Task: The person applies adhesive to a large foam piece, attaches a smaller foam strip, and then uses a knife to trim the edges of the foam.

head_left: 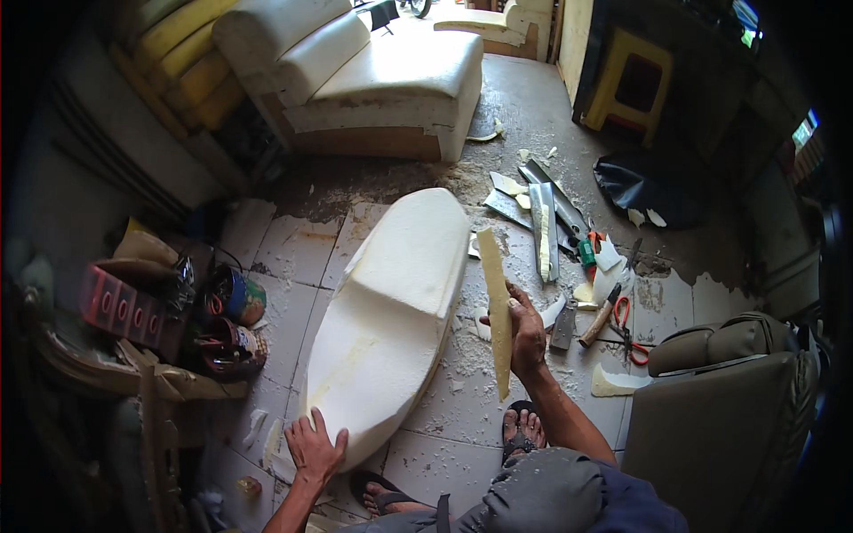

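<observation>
A long white foam motorcycle seat (382, 338) lies on the tiles in front of me, its raised end pointing away. My left hand (314, 447) rests on its near left end with the fingers spread. To the right of the foam, my right hand (524, 336) is closed around a long, flat, tan strip (498, 311) with a rough-looking face. The strip is held upright on edge, apart from the foam. What it is made of I cannot make out.
Right of the foam lie metal strips (544, 231), red-handled scissors (625, 333), a wooden-handled hammer (601, 318) and foam scraps (613, 382). A grey cushioned seat (720, 409) stands at the right, a pale sofa (382, 89) behind. Tool containers (235, 296) stand at the left.
</observation>
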Available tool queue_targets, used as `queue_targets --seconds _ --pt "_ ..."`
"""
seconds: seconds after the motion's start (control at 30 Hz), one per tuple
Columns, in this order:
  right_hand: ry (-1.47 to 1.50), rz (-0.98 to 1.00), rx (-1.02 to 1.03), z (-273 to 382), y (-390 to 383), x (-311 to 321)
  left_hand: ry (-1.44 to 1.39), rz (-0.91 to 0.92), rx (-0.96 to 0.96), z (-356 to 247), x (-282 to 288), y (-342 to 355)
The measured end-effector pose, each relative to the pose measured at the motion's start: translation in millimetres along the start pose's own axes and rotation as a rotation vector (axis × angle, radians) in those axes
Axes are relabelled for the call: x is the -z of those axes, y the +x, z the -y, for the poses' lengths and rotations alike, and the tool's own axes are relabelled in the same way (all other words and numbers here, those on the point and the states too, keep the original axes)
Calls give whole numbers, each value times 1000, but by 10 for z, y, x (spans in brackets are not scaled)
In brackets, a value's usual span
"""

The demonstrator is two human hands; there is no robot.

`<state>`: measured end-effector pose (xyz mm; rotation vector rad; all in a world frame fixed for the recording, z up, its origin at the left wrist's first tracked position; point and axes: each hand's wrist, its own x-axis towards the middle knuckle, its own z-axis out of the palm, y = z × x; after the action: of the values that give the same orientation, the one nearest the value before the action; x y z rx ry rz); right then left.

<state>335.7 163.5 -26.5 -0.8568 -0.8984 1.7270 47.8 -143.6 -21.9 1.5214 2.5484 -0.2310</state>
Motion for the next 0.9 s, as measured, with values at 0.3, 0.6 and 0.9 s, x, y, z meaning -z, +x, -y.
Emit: queue_targets --seconds 0.3,0.6,0.9 --pt "-70 -128 -231 -927 -100 517 -158 808 -30 -55 719 628" --pt "92 -196 -303 -1246 -14 784 117 785 -67 -1336 691 674" --pt "135 -174 -503 -1220 -74 865 -267 -370 -165 -2708 -147 1706"
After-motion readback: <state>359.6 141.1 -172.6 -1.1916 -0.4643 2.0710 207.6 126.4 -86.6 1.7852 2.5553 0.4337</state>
